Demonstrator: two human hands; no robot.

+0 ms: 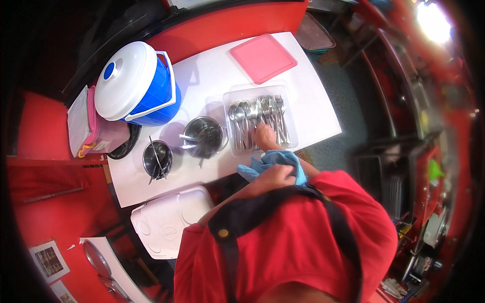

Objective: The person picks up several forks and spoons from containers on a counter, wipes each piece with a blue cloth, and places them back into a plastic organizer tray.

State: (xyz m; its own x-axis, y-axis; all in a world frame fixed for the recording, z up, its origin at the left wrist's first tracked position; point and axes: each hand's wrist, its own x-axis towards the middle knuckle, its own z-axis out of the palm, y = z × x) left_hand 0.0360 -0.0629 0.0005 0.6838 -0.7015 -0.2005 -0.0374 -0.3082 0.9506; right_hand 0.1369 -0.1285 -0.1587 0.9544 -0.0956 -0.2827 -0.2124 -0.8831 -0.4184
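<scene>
My right hand (264,136) is down in a clear plastic container (227,132), over the handles of metal forks (266,108). Its fingers are curled, and their undersides are hidden, so I cannot tell whether a piece is gripped. Spoons (238,113) lie along the container's left side, bowls pointing away from me. Close to my body, my left hand (278,177) is closed on a light blue cloth (282,158), bunched below my right wrist. Left of the container stands a metal pot (189,127) with cutlery in it. Farther left, a smaller metal cup (146,157) holds several thin utensils.
A pink lid (263,58) lies on the white table (204,89) behind the container. At the back left stands a blue cooler (161,98) with a white lid, beside a pink-lidded bin (111,134). A white cooler lid (170,223) sits below the table's front edge.
</scene>
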